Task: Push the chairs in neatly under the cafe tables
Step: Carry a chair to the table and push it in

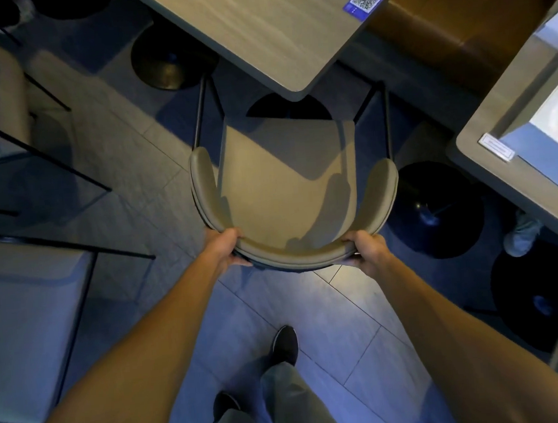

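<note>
Gripping the curved backrest of a beige upholstered chair (pixel 282 178), the left hand (pixel 229 248) and right hand (pixel 366 249) sit well apart, one at each end of the rear curve. On both, the thumb lies over the top edge and the fingers wrap underneath. The chair stands on the grey tiled floor (pixel 343 306) directly ahead of the person. Its seat is almost wholly out in the open, and its front edge is just short of the rounded corner of a wood-topped table (pixel 275 30). That corner points straight at the seat, so chair and table are not squared up.

A black round pedestal base (pixel 283 108) shows between the table corner and the seat front, in the chair's path. A second, brassy-dark base (pixel 168 62) sits further left under the same table. A blue QR sticker (pixel 362 2) lies near the table's right edge, beside a brown bench (pixel 455 17).

To the right stands another table (pixel 496 123), with a large dark base (pixel 436 207) close to the chair's right arm and a pale sneaker (pixel 520 237) beyond it. Two more pale chairs (pixel 30 311) with thin black legs crowd the left side. The person's dark shoes (pixel 285 343) are behind the chair.
</note>
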Motion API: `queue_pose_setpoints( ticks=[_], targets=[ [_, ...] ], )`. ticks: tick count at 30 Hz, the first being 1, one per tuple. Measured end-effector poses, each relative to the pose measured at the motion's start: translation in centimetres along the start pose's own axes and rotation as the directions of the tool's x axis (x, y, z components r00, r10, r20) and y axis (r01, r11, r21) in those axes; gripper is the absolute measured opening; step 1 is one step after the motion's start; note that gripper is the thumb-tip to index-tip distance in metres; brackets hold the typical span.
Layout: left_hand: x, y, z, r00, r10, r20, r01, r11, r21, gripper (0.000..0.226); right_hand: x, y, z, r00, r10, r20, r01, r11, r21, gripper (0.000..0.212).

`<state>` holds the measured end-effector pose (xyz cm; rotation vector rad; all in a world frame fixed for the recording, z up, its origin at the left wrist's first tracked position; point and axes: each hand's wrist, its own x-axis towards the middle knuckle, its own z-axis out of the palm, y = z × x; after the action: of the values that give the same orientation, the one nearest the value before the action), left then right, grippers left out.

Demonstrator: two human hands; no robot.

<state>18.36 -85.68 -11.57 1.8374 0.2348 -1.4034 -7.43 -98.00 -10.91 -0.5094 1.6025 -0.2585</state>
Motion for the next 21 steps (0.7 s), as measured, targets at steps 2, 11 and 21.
queue_pose_setpoints(
  ticks=[2,11,21],
  targets=[
    [0.5,0.6,0.7,1.0,0.011,-0.005,-0.011,1.0,-0.009,0.045,0.6,-1.0,-0.1,1.0,0.003,-0.013,-0.003,1.0,-0.004,0.046],
    [1.9,3.0,2.5,1.0,0.017,-0.004,-0.018,1.0,-0.025,0.051,2.1,-3.9,-0.1,1.0,0.0,-0.02,0.0,1.0,-0.01,0.046],
    [3.8,4.6,3.5,0.999,-0.002,-0.043,0.0,0.999,-0.055,0.061,3.5,-5.3,0.2,0.999,0.0,-0.035,0.001,1.0,0.009,0.053]
  ],
)
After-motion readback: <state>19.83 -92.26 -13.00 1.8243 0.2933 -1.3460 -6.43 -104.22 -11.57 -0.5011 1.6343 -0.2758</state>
